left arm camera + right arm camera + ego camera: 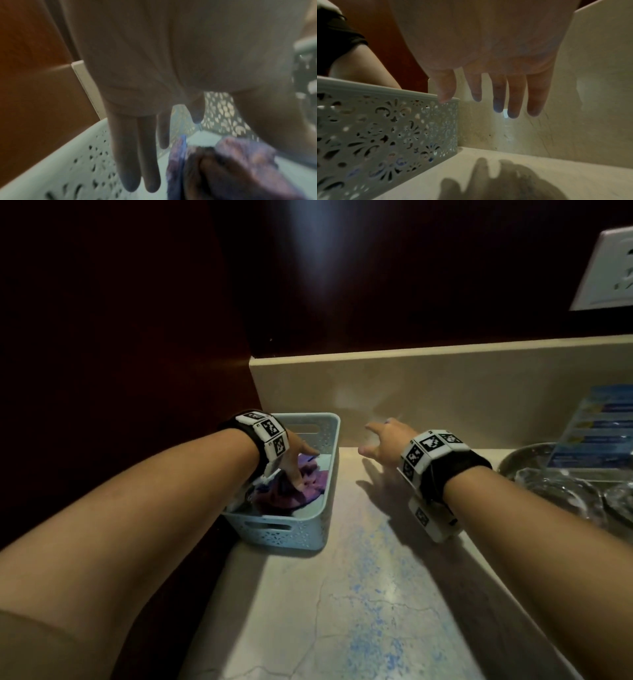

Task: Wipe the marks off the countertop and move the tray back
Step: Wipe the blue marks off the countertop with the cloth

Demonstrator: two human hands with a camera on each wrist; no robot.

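Observation:
My left hand (295, 457) reaches down into a light blue perforated basket (274, 529) at the counter's left end. Its straight fingers (133, 148) hang just above a crumpled purple cloth (310, 482) lying inside; the thumb touches the cloth (243, 166) without gripping it. My right hand (383, 440) hovers open with spread fingers (498, 94) over the beige countertop, close to the backsplash and right of the basket (385, 128). Blue smeared marks (370, 611) run down the middle of the countertop. A round metal tray (529, 462) sits at the right edge.
Clear glasses (565, 491) and a blue laminated card (596, 433) stand on the tray. A beige backsplash (445, 385) closes the back, a dark wood wall the left. A white wall socket (613, 268) is at upper right.

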